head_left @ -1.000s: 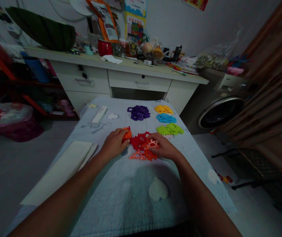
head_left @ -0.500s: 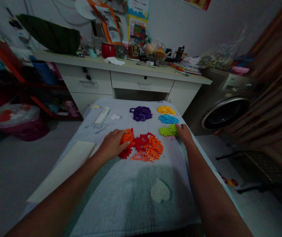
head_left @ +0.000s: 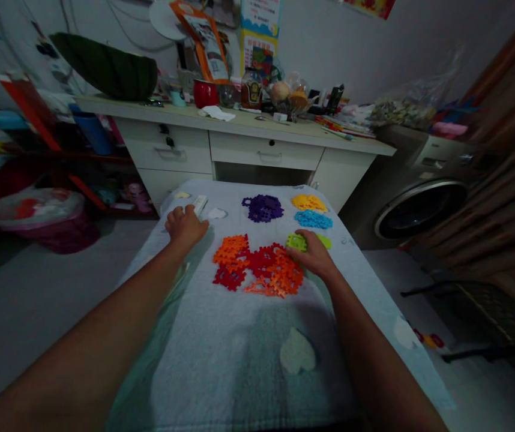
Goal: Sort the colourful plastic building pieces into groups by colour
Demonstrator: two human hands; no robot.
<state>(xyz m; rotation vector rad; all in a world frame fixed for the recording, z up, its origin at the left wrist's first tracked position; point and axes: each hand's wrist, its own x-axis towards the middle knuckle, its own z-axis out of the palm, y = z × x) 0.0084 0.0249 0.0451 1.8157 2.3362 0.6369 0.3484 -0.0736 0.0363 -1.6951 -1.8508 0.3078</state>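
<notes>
My left hand [head_left: 185, 225] rests on the pale blue cloth [head_left: 239, 348] at its left side, fingers curled beside a white remote [head_left: 200, 204]; whether it holds anything is hidden. My right hand [head_left: 314, 257] lies over the green plastic pieces [head_left: 297, 242], fingers bent around them. A mixed pile of orange and red interlocking pieces [head_left: 257, 265] sits between both hands. Behind it lie a purple pile [head_left: 263, 207], a yellow pile [head_left: 308, 202] and a blue pile [head_left: 313, 219].
A cluttered white desk [head_left: 257, 129] with drawers stands beyond the cloth. A washing machine [head_left: 424, 192] is at the right, a red tub [head_left: 44, 219] on the floor at the left. A white heart patch [head_left: 297, 353] marks the cloth near me.
My left hand left the orange pieces and moved back left to the remote. My right hand came from the far edge of the green pile toward the middle, dragging green pieces along.
</notes>
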